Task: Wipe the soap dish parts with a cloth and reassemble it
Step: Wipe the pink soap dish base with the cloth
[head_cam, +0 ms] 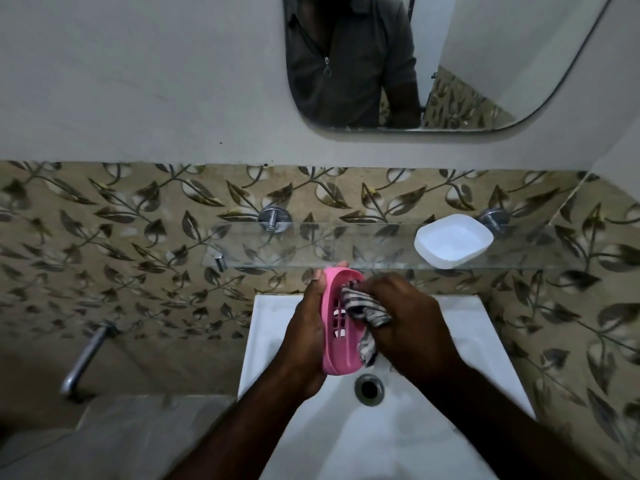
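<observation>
One pink tray [341,353] in left hand [306,337], cloth [365,308] (right hand [412,323]) inside

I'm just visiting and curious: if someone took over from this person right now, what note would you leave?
Left hand grips the pink tray over the sink.
Right hand holds the striped cloth, pressed into the tray.
White base sits alone on the glass shelf.
Done: dish is apart, tray wiping under way.
Left: finish the tray, wipe the base if needed, fit the tray into it.
</observation>
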`<state>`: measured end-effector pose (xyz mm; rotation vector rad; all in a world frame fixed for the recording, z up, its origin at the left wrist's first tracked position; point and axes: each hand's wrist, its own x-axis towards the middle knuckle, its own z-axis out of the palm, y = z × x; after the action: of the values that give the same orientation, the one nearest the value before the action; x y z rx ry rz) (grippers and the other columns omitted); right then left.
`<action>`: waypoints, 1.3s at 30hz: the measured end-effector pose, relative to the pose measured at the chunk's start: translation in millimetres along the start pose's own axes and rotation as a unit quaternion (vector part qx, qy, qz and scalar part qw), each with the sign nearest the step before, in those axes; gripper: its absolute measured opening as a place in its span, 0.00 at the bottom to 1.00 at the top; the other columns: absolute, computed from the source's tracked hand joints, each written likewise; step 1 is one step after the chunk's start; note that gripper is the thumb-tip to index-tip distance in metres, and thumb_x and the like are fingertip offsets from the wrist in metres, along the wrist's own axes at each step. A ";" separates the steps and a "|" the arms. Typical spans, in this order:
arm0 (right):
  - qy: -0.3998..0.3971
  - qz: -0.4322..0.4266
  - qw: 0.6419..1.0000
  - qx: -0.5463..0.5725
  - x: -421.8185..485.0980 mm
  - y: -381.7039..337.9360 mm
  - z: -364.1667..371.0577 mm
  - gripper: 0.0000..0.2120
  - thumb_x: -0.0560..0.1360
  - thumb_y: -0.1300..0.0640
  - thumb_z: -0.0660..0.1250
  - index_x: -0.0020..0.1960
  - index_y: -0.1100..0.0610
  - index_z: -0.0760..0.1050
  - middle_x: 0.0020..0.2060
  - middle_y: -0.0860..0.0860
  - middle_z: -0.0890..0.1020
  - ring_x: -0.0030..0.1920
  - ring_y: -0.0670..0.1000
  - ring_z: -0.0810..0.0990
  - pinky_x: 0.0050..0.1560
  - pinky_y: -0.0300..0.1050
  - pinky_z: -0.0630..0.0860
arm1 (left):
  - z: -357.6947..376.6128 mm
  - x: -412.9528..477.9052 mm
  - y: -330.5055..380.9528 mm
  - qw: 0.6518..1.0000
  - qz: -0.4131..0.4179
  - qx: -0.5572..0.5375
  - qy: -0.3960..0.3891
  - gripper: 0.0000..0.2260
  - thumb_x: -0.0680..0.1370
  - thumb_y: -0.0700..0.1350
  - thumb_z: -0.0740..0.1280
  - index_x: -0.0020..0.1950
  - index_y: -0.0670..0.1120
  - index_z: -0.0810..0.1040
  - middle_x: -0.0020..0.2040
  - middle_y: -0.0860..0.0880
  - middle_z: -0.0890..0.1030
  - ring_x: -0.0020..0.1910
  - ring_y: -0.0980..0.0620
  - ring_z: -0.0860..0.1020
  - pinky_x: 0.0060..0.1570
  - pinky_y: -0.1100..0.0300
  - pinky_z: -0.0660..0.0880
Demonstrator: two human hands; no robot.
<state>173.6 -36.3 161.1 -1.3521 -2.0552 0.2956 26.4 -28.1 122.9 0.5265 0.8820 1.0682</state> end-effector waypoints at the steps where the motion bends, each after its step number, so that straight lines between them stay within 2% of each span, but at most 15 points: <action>1: -0.005 -0.019 1.000 0.001 0.2 -2.5 0.6 0.16 0.66 0.58 0.68 0.53 0.53 0.81 0.46 0.50 0.83 0.46 0.53 0.82 0.44 0.44 0.77 | 0.5 -0.1 0.9 1.000 0.003 -0.001 0.001 0.31 0.70 0.67 0.61 0.58 0.44 0.83 0.56 0.39 0.84 0.53 0.42 0.84 0.47 0.50 0.82; 5: -0.073 -0.051 0.993 0.075 -24.4 -12.7 9.0 0.15 0.66 0.50 0.62 0.50 0.49 0.82 0.45 0.45 0.85 0.46 0.46 0.82 0.46 0.38 0.75 | -2.9 2.2 11.8 0.999 0.046 0.012 0.005 0.30 0.67 0.68 0.63 0.56 0.47 0.83 0.50 0.39 0.86 0.46 0.42 0.85 0.39 0.51 0.82; 9: -0.107 0.041 0.968 0.222 -30.4 -7.3 17.1 0.07 0.72 0.59 0.69 0.47 0.49 0.81 0.37 0.42 0.84 0.40 0.38 0.81 0.42 0.33 0.74 | -2.0 3.8 7.3 0.995 0.079 0.050 0.023 0.37 0.64 0.69 0.64 0.65 0.48 0.77 0.51 0.40 0.85 0.48 0.42 0.85 0.38 0.53 0.81; 10: -0.108 0.095 0.941 0.305 -28.1 -7.0 18.6 0.05 0.72 0.61 0.71 0.46 0.53 0.82 0.38 0.46 0.85 0.40 0.42 0.83 0.42 0.36 0.76 | -1.4 4.9 6.7 0.996 0.079 0.037 0.017 0.36 0.65 0.69 0.63 0.65 0.48 0.77 0.51 0.40 0.86 0.47 0.43 0.85 0.38 0.53 0.81; 13: -0.072 0.256 0.795 0.545 -16.8 -8.9 15.4 0.04 0.73 0.65 0.71 0.47 0.61 0.82 0.43 0.60 0.86 0.42 0.54 0.84 0.43 0.44 0.80 | 3.3 6.3 11.6 0.997 0.068 -0.005 -0.023 0.27 0.71 0.66 0.60 0.56 0.49 0.85 0.50 0.40 0.86 0.48 0.43 0.85 0.45 0.51 0.82; 14: -0.034 0.275 0.781 0.560 -11.9 -9.8 13.0 0.03 0.74 0.64 0.70 0.47 0.61 0.82 0.44 0.60 0.86 0.43 0.55 0.85 0.43 0.45 0.81 | 6.0 6.1 11.5 0.998 0.060 -0.009 -0.027 0.26 0.72 0.65 0.60 0.54 0.49 0.85 0.52 0.39 0.85 0.50 0.42 0.84 0.47 0.50 0.82; 15: 0.008 0.271 0.805 0.528 -6.8 -10.1 11.5 0.03 0.74 0.63 0.71 0.46 0.59 0.83 0.43 0.57 0.87 0.43 0.53 0.85 0.44 0.43 0.80 | 8.2 6.6 8.7 0.998 0.059 -0.009 -0.028 0.26 0.73 0.64 0.60 0.57 0.47 0.84 0.53 0.39 0.85 0.52 0.42 0.84 0.48 0.51 0.82; 18: 0.086 0.152 0.957 0.233 2.8 -13.9 10.9 0.06 0.73 0.60 0.72 0.49 0.52 0.82 0.42 0.46 0.85 0.43 0.43 0.83 0.45 0.35 0.77 | 11.2 7.9 0.6 0.996 0.082 0.022 -0.021 0.27 0.75 0.62 0.60 0.58 0.43 0.83 0.53 0.39 0.85 0.53 0.44 0.84 0.46 0.56 0.81; 20: 0.035 0.039 0.987 0.150 -1.2 -19.5 14.5 0.12 0.72 0.63 0.71 0.53 0.51 0.82 0.46 0.49 0.83 0.46 0.46 0.81 0.47 0.37 0.75 | 7.4 8.8 5.5 0.997 0.073 0.022 -0.021 0.27 0.72 0.64 0.61 0.53 0.44 0.85 0.49 0.40 0.86 0.48 0.45 0.85 0.43 0.56 0.81; 22: -0.067 -0.040 0.988 0.137 -11.7 -18.1 15.9 0.14 0.71 0.62 0.68 0.53 0.49 0.80 0.46 0.47 0.81 0.47 0.46 0.80 0.47 0.39 0.75 | -2.1 13.2 12.6 0.996 0.080 0.020 -0.019 0.27 0.71 0.66 0.62 0.54 0.48 0.85 0.48 0.41 0.86 0.45 0.45 0.85 0.41 0.54 0.81; 24: -0.117 -0.035 0.987 0.108 -18.2 -9.5 14.7 0.16 0.69 0.58 0.65 0.55 0.48 0.80 0.48 0.45 0.80 0.48 0.47 0.81 0.47 0.42 0.77 | -8.1 15.1 17.5 0.995 0.096 0.020 -0.024 0.24 0.71 0.66 0.61 0.54 0.53 0.85 0.50 0.43 0.86 0.45 0.46 0.85 0.40 0.54 0.82; 28: 0.065 0.058 0.994 0.070 3.0 -7.1 17.0 0.11 0.72 0.62 0.71 0.53 0.52 0.81 0.46 0.50 0.82 0.45 0.52 0.81 0.45 0.43 0.75 | 0.0 15.8 9.2 0.999 0.033 -0.006 -0.034 0.26 0.72 0.67 0.59 0.50 0.50 0.87 0.52 0.42 0.86 0.51 0.46 0.84 0.46 0.53 0.81; 30: 0.107 0.034 0.989 0.096 13.7 -15.5 18.3 0.14 0.70 0.64 0.69 0.54 0.54 0.81 0.48 0.51 0.83 0.47 0.50 0.81 0.47 0.38 0.74 | -0.6 14.9 4.9 0.999 0.020 -0.031 -0.038 0.26 0.74 0.65 0.60 0.53 0.47 0.86 0.55 0.42 0.85 0.54 0.45 0.83 0.49 0.54 0.81; 35: -0.111 -0.112 0.984 0.088 -5.1 -12.3 14.1 0.21 0.62 0.56 0.67 0.56 0.51 0.80 0.53 0.47 0.82 0.52 0.49 0.80 0.51 0.43 0.77 | -16.0 9.9 6.8 0.996 -0.014 -0.079 -0.027 0.37 0.69 0.68 0.64 0.61 0.36 0.79 0.53 0.36 0.82 0.50 0.40 0.83 0.50 0.48 0.81; 39: -0.036 -0.126 0.991 -0.039 5.5 -7.6 7.0 0.22 0.63 0.56 0.63 0.56 0.53 0.81 0.54 0.50 0.84 0.49 0.54 0.82 0.47 0.44 0.79 | -8.3 8.3 3.7 0.996 -0.019 -0.081 -0.033 0.34 0.74 0.66 0.61 0.60 0.37 0.81 0.57 0.35 0.82 0.54 0.39 0.82 0.53 0.48 0.80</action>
<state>162.2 -33.6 161.8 -1.1236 -2.2893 0.1564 19.3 -19.4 117.9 0.4050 0.7370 1.0717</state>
